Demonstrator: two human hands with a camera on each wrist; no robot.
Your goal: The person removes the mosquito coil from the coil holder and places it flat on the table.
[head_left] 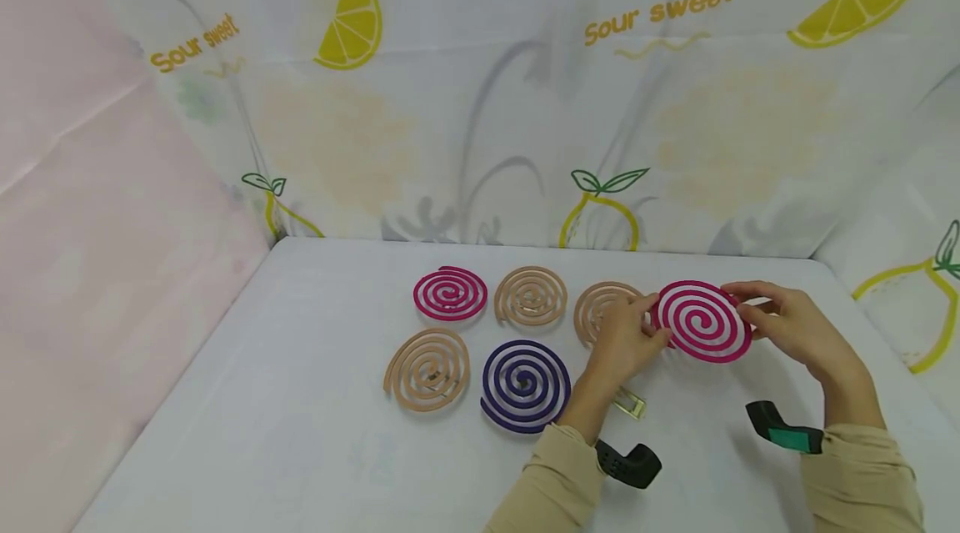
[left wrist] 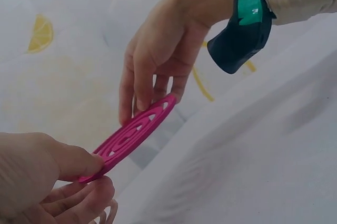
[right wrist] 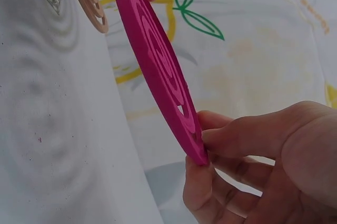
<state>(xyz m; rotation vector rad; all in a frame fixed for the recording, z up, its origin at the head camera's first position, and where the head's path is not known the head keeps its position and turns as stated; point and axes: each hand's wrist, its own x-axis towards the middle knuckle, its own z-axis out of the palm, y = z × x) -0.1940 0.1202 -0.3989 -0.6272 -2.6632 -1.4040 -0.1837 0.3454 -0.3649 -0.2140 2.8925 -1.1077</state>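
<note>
Both hands hold a bright pink mosquito coil (head_left: 702, 322) raised above the right part of the table, its spiral face tilted toward the head camera. My left hand (head_left: 624, 334) pinches its left rim between thumb and fingers. At the opposite rim, my right hand (head_left: 797, 326) grips it, thumb on one face and fingertips on the other, as the right wrist view shows on the coil's edge (right wrist: 158, 71). Behind the left hand lies a tan coil (head_left: 600, 291), partly hidden. A small metal stand (head_left: 631, 404) shows below that hand's wrist.
Left of the hands, another pink coil (head_left: 450, 294), two tan coils (head_left: 530, 297) and a dark purple coil (head_left: 526, 387) are spread over the white table (head_left: 262, 433). A lemon-print cloth (head_left: 465, 141) hangs behind. Each wrist wears a black camera mount (head_left: 630, 466).
</note>
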